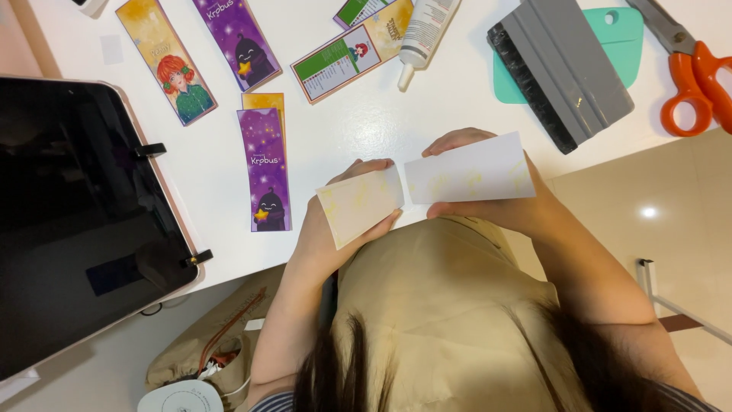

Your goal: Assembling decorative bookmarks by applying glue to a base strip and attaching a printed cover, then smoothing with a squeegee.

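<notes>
Holding two pale paper pieces above the bench (366, 114) edge: left hand (335, 229) grip closed on the cream piece (358, 204), right hand (488, 206) grip closed on the white piece (469, 169). Their inner ends nearly touch, near the purple bookmark (267, 168).

2 pale paper pieces are held up above the white table's edge, close to the body. The left piece (358, 204) is cream with faint yellow marks, tilted, its outer corner dipping low. The right piece (469, 169) is whiter and longer, lying nearly level with faint yellow blotches. Their inner ends meet, just touching, between the 2 hands that pinch them.
</notes>
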